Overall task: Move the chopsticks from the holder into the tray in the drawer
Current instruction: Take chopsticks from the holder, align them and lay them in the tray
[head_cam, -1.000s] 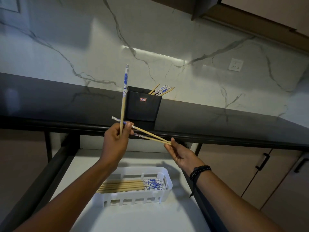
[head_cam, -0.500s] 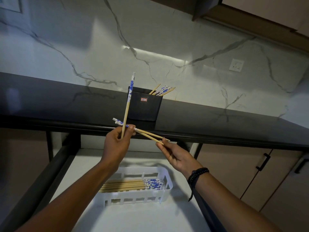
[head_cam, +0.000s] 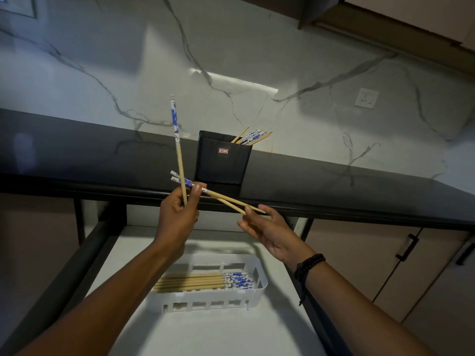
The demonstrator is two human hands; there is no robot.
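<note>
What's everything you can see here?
Wall: one, white marble, behind.
Socket: one, white, on wall, right.
Countertop: one, dark, along wall.
Holder: one, black, on countertop.
Holder chopsticks: a few, wood with blue-white tops, sticking out of holder.
Drawer: one, white floor, pulled out under countertop.
Tray: one, white, in drawer.
Tray chopsticks: a bundle, same colours, flat in tray.
Held chopsticks: three, same colours, one upright, two slanting.
Cabinet handles: two, black, lower right.
Bracelet: one, black, right wrist.
Left hand: grips all three held chopsticks.
Right hand: pinches the two slanting ones' thin ends.
</note>
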